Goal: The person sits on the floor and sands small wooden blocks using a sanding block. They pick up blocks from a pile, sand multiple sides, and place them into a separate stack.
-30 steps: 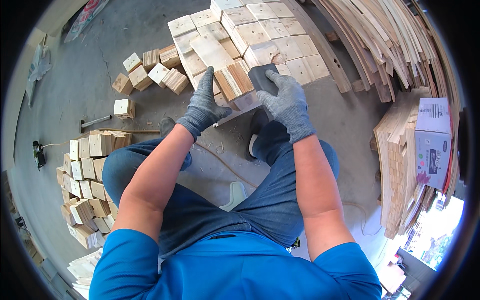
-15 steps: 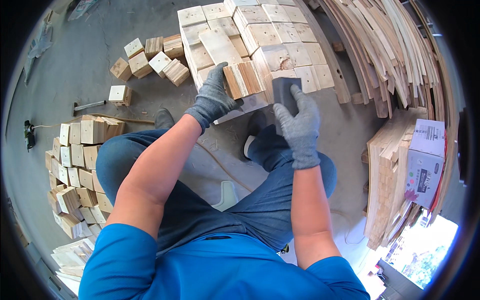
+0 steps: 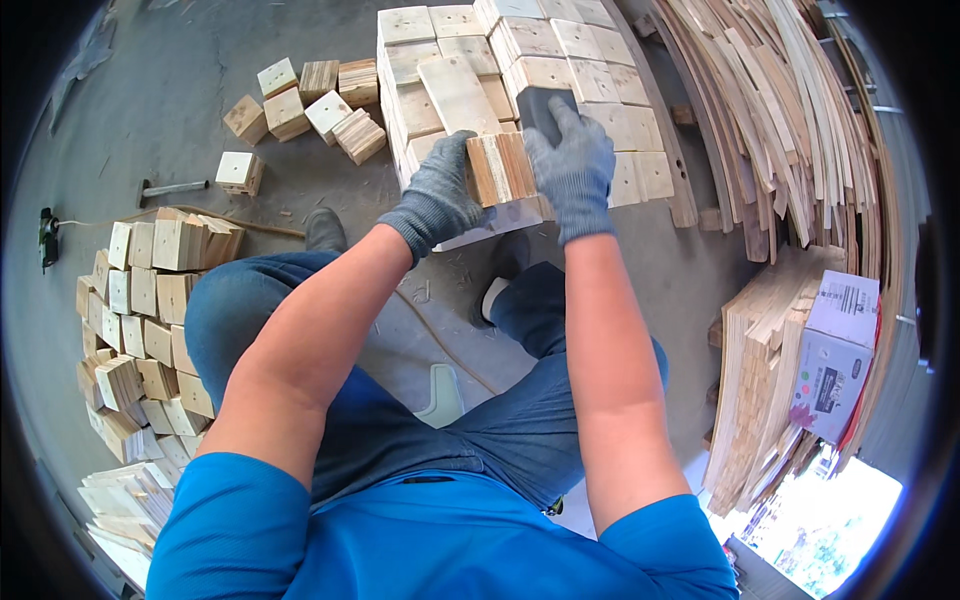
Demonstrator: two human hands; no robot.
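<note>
My left hand, in a grey knit glove, is closed on the left side of a layered plywood block. Striped edges of the block face up toward me. In my gloved right hand is a dark grey sanding block, gripped from above with its far end showing. The sanding block is at the far right corner of the plywood block; whether they touch, I cannot tell. Just beyond lies a pale flat board on top of the stacked wood blocks.
Several loose blocks and a hammer lie on the floor at left. More blocks are piled by my left knee. Long wood strips and a carton on stacked wood stand at right. A cord crosses the floor.
My right hand has moved forward and left with the sanding block, close against the plywood block. The left hand keeps its hold, and the plywood block has turned slightly. The view has shifted a little.
</note>
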